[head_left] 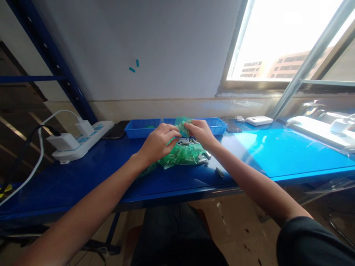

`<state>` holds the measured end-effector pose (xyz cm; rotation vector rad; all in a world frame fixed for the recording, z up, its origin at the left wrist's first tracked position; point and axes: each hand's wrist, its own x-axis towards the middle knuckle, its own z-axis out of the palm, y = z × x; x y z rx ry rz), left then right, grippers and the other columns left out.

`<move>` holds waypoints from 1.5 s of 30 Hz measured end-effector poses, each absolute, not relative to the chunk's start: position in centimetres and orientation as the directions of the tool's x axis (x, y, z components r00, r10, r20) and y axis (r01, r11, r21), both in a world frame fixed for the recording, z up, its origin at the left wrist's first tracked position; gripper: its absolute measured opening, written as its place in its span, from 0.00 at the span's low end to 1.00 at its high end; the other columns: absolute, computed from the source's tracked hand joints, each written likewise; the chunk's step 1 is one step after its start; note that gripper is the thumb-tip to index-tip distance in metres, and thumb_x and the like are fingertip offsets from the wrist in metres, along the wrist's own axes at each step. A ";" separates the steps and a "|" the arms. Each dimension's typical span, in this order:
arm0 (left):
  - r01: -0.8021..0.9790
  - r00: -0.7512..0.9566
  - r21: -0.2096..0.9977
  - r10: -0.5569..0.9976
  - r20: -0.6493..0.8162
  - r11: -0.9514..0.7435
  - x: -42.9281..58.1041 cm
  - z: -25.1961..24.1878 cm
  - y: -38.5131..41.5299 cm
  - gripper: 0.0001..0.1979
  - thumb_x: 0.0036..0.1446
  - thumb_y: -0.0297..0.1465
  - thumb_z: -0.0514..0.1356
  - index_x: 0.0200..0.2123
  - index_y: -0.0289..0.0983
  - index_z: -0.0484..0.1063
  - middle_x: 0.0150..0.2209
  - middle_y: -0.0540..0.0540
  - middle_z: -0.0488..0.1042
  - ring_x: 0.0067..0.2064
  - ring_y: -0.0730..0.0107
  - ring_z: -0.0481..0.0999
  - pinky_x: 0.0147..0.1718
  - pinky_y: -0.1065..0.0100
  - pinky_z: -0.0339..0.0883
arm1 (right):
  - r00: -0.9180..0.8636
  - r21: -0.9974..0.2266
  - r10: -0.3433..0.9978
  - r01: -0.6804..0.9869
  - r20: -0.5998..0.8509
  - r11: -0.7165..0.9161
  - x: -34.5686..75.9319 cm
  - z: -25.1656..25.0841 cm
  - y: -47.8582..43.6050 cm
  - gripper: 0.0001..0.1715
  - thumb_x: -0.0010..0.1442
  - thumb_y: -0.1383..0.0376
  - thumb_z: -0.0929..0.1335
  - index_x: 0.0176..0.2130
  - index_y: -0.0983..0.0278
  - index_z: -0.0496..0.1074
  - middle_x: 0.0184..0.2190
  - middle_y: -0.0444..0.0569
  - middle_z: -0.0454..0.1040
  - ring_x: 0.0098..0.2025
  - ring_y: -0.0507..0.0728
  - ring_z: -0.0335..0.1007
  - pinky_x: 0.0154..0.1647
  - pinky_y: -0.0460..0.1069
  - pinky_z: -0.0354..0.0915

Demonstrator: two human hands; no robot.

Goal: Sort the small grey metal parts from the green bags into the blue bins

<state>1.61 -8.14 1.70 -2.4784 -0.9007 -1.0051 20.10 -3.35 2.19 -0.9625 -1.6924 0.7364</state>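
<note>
At the middle of the bench, my right hand pinches a small green plastic bag with pale pieces inside, raised above a pile. Just left of that bag is my left hand, its fingers curled and the thumb below them; what lies between them, if anything, cannot be made out. Under both hands spreads a heap of green plastic bags, mixed with small silvery metal parts. One loose metal part lies right of the heap, close to my right forearm.
Behind the heap stand a blue tray and another blue tray. A power strip with plugged-in chargers and a dark phone are at left. At right are a white power bank and another white strip. The blue bench ends near my lap.
</note>
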 end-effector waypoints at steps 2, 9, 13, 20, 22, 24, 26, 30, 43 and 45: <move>0.627 0.627 -0.086 0.435 0.647 -0.774 3.4 2.2 -9.2 0.10 0.63 0.30 0.53 0.40 0.35 0.74 0.42 0.42 0.76 0.44 0.63 0.71 0.46 0.62 0.66 | -0.085 -0.767 0.812 0.283 0.577 0.575 20.9 2.3 -2.6 0.20 0.54 0.57 0.66 0.17 0.64 0.62 0.14 0.40 0.61 0.20 0.48 0.55 0.23 0.45 0.50; 0.344 0.914 -0.191 0.282 0.291 -0.919 11.1 1.3 -14.3 0.13 0.64 0.36 0.52 0.40 0.36 0.74 0.46 0.43 0.76 0.49 0.59 0.72 0.46 0.60 0.65 | 0.111 -0.673 0.701 0.414 0.705 0.612 25.2 3.1 -0.4 0.20 0.56 0.57 0.65 0.18 0.63 0.61 0.17 0.40 0.60 0.23 0.50 0.56 0.25 0.46 0.52; 0.473 0.872 -0.159 0.435 0.226 -0.867 11.9 -0.3 -14.1 0.22 0.65 0.42 0.50 0.51 0.33 0.70 0.55 0.38 0.71 0.54 0.55 0.70 0.52 0.55 0.61 | 0.149 -0.678 0.695 0.433 0.704 0.594 25.9 3.2 0.2 0.20 0.57 0.56 0.65 0.19 0.62 0.61 0.17 0.40 0.60 0.23 0.50 0.56 0.25 0.46 0.53; 0.540 0.837 -0.116 0.518 0.180 -0.833 10.9 0.0 -10.3 0.24 0.65 0.45 0.47 0.53 0.37 0.70 0.60 0.41 0.66 0.62 0.54 0.62 0.58 0.53 0.55 | 0.030 -0.608 0.690 0.500 0.724 0.616 24.7 2.6 -0.4 0.21 0.55 0.59 0.65 0.17 0.62 0.55 0.16 0.38 0.52 0.22 0.48 0.48 0.25 0.46 0.47; 0.504 0.855 -0.118 0.474 0.213 -0.856 10.4 0.3 -9.6 0.21 0.65 0.42 0.49 0.52 0.38 0.71 0.61 0.41 0.65 0.62 0.55 0.61 0.58 0.55 0.56 | 0.008 -0.588 0.684 0.518 0.729 0.621 24.5 2.5 -0.5 0.21 0.56 0.60 0.65 0.17 0.62 0.55 0.16 0.38 0.51 0.22 0.48 0.47 0.25 0.47 0.46; 0.476 0.856 -0.113 0.431 0.286 -0.872 9.5 0.7 -9.3 0.18 0.65 0.39 0.51 0.52 0.39 0.72 0.60 0.41 0.66 0.61 0.56 0.63 0.57 0.56 0.58 | -0.012 -0.579 0.689 0.531 0.725 0.619 24.3 2.4 -0.5 0.21 0.57 0.61 0.65 0.18 0.63 0.55 0.16 0.37 0.50 0.22 0.48 0.47 0.25 0.47 0.46; 0.503 0.806 -0.045 0.449 0.385 -0.863 8.2 1.4 -9.1 0.17 0.64 0.38 0.51 0.49 0.38 0.73 0.54 0.41 0.72 0.56 0.57 0.69 0.54 0.57 0.61 | -0.029 -0.562 0.681 0.540 0.731 0.626 24.0 2.2 -0.6 0.21 0.57 0.61 0.66 0.18 0.63 0.57 0.16 0.38 0.51 0.22 0.48 0.48 0.25 0.47 0.47; 0.608 0.392 0.446 0.737 0.550 -0.657 5.1 3.2 -8.0 0.24 0.64 0.46 0.47 0.42 0.35 0.75 0.39 0.42 0.78 0.41 0.62 0.76 0.42 0.63 0.68 | -0.083 -0.440 0.555 0.516 0.828 0.735 22.6 1.8 -1.5 0.14 0.58 0.63 0.67 0.23 0.65 0.69 0.23 0.42 0.59 0.26 0.50 0.57 0.29 0.47 0.56; 0.517 -0.073 0.696 0.785 0.615 -0.497 2.2 2.3 -5.3 0.10 0.56 0.35 0.58 0.39 0.36 0.73 0.34 0.45 0.75 0.37 0.66 0.74 0.38 0.65 0.68 | -0.383 -0.583 0.685 0.359 0.620 0.729 19.8 0.9 -3.5 0.17 0.56 0.64 0.64 0.43 0.64 0.77 0.36 0.50 0.70 0.37 0.55 0.67 0.39 0.50 0.64; 0.691 0.134 0.399 0.649 0.749 -0.603 2.6 2.1 -5.8 0.10 0.59 0.33 0.55 0.40 0.37 0.74 0.38 0.44 0.76 0.42 0.64 0.73 0.45 0.63 0.66 | -0.365 -0.756 0.789 0.270 0.493 0.597 19.9 1.1 -3.3 0.19 0.58 0.56 0.63 0.36 0.67 0.77 0.31 0.49 0.72 0.34 0.54 0.67 0.36 0.48 0.63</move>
